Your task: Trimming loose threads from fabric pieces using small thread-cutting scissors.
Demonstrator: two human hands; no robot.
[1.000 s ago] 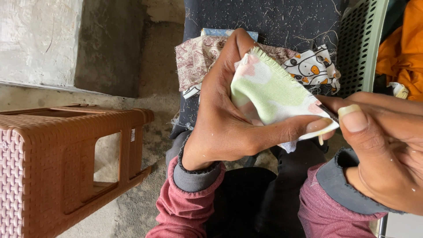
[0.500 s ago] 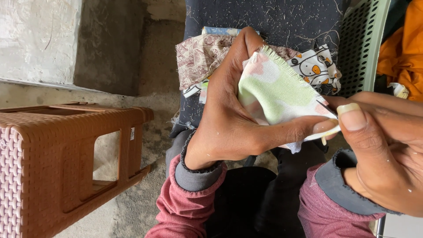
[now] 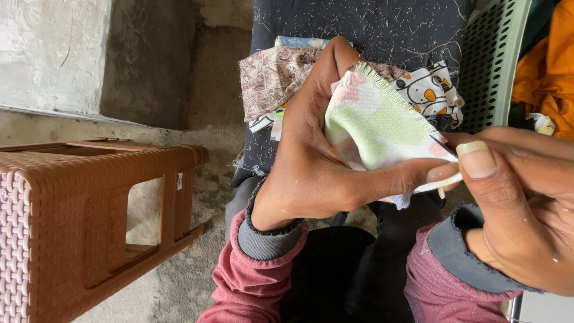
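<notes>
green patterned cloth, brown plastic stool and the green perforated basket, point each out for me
green patterned cloth (image 3: 382, 128): head view, on its pale green patch.
brown plastic stool (image 3: 78, 203): head view, on its woven-look side panel.
green perforated basket (image 3: 493, 60): head view, on its holed wall.

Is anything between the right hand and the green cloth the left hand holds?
Nothing visible does. The right hand already meets the green cloth at its corner, beside the left hand's thumb. Whatever the right fingertips pinch there is too small to tell.
</notes>
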